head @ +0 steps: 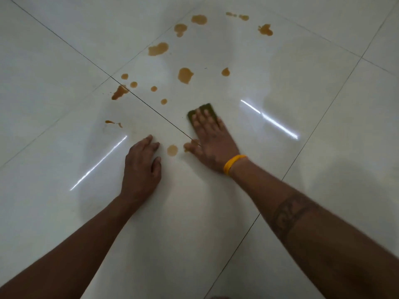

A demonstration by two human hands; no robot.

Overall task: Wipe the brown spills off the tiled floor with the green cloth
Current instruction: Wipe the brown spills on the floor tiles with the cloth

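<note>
The green cloth (201, 111) lies folded flat on the white tiled floor (302, 87). My right hand (212, 143) presses down on it with fingers spread, hiding most of the cloth. My left hand (141, 167) rests flat on the floor to the left, holding nothing. Between the two hands sits a small round brown spill (172, 150). Several more brown spills spread beyond the cloth: a smeared one (119, 92) on the grout crossing, a larger blot (185, 75) straight ahead, and others (158, 49) further away.
Dark grout lines (151, 107) cross the glossy tiles. Bright light reflections streak the floor at left (99, 162) and right (269, 119). A yellow band (232, 164) circles my right wrist.
</note>
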